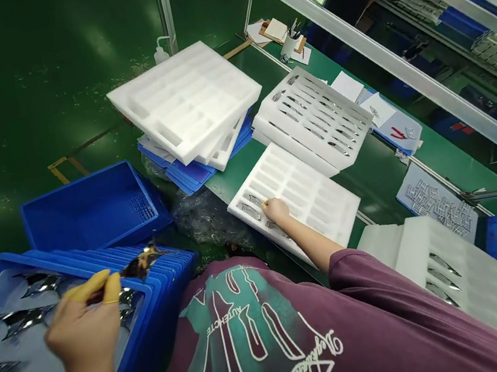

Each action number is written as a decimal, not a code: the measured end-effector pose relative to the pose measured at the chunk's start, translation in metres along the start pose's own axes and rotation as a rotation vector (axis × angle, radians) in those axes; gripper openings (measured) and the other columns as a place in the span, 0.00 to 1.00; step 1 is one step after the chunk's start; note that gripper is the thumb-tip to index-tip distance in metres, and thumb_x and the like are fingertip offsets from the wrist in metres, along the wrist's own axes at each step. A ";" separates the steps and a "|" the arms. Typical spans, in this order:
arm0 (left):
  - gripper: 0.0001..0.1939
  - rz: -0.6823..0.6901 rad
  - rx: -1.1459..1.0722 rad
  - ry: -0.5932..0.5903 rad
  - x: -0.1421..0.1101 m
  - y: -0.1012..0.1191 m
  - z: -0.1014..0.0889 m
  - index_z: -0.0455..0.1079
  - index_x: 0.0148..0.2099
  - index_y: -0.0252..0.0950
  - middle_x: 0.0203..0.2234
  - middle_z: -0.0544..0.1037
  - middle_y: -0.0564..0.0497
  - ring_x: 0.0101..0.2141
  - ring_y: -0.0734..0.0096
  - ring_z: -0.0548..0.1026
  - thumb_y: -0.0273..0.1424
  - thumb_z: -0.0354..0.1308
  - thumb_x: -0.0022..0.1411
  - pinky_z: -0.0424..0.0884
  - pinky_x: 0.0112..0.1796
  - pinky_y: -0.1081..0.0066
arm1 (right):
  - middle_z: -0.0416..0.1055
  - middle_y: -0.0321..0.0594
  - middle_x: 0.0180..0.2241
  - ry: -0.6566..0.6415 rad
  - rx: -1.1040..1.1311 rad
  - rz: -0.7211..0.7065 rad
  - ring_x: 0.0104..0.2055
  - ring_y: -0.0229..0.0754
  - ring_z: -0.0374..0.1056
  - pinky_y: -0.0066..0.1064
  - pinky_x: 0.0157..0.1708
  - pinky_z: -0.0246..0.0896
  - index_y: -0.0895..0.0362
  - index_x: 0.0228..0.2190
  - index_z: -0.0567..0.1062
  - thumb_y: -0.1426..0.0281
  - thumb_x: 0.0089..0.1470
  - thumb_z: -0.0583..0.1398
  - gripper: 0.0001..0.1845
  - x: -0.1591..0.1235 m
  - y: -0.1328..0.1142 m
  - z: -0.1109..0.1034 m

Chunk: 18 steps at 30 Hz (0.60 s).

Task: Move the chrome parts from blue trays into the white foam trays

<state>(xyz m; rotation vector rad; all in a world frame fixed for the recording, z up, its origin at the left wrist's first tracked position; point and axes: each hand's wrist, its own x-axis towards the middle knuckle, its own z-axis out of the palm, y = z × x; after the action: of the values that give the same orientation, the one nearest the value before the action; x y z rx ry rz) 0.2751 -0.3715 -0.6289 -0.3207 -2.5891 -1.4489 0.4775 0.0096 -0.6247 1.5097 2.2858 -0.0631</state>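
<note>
The left hand (83,327) pinches a chrome part (143,263); the right hand (277,212), grip unclear, rests on a mostly unfilled white foam tray (316,200).

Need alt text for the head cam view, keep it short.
A person's left hand, with yellow finger cots, holds a chrome part above a blue plastic tray of similar chrome parts. The right hand rests on a slotted white foam tray on a green workbench, with stacked foam trays beyond.
</note>
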 end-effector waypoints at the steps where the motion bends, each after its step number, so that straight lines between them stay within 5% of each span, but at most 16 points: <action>1: 0.04 0.072 -0.021 0.001 -0.003 0.015 0.006 0.76 0.30 0.43 0.23 0.75 0.56 0.24 0.69 0.73 0.36 0.61 0.51 0.73 0.32 0.65 | 0.76 0.47 0.41 -0.006 -0.010 0.003 0.42 0.45 0.71 0.27 0.33 0.57 0.56 0.38 0.79 0.65 0.58 0.52 0.17 0.000 -0.001 0.000; 4: 0.03 0.256 -0.104 -0.008 -0.014 0.038 0.021 0.76 0.33 0.41 0.24 0.77 0.56 0.23 0.74 0.72 0.32 0.62 0.53 0.72 0.29 0.71 | 0.76 0.46 0.41 -0.007 0.000 0.004 0.42 0.44 0.71 0.27 0.33 0.57 0.56 0.39 0.78 0.64 0.60 0.50 0.18 0.000 -0.003 0.002; 7: 0.04 0.334 -0.134 -0.048 -0.025 0.038 0.028 0.75 0.35 0.40 0.25 0.77 0.55 0.23 0.75 0.72 0.30 0.61 0.55 0.72 0.29 0.73 | 0.75 0.45 0.43 0.009 0.026 0.003 0.42 0.42 0.71 0.27 0.34 0.57 0.55 0.40 0.78 0.64 0.60 0.50 0.18 -0.003 -0.003 0.005; 13: 0.04 0.356 -0.201 -0.136 -0.041 0.035 0.030 0.74 0.36 0.37 0.27 0.77 0.53 0.23 0.76 0.72 0.29 0.60 0.57 0.72 0.29 0.74 | 0.76 0.45 0.41 -0.016 0.053 0.031 0.43 0.44 0.71 0.28 0.35 0.58 0.55 0.41 0.78 0.66 0.60 0.51 0.17 -0.005 -0.008 0.001; 18: 0.04 0.361 -0.208 -0.155 -0.049 0.035 0.032 0.74 0.35 0.38 0.26 0.77 0.53 0.24 0.74 0.73 0.31 0.59 0.58 0.72 0.29 0.74 | 0.75 0.52 0.41 -0.073 0.015 0.033 0.44 0.48 0.71 0.32 0.38 0.60 0.60 0.38 0.78 0.69 0.55 0.56 0.13 -0.009 -0.018 -0.030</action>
<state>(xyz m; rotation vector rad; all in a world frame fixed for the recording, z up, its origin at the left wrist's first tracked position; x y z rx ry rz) 0.3301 -0.3319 -0.6280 -0.9078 -2.3274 -1.6063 0.4551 0.0019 -0.5978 1.5269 2.2080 -0.1243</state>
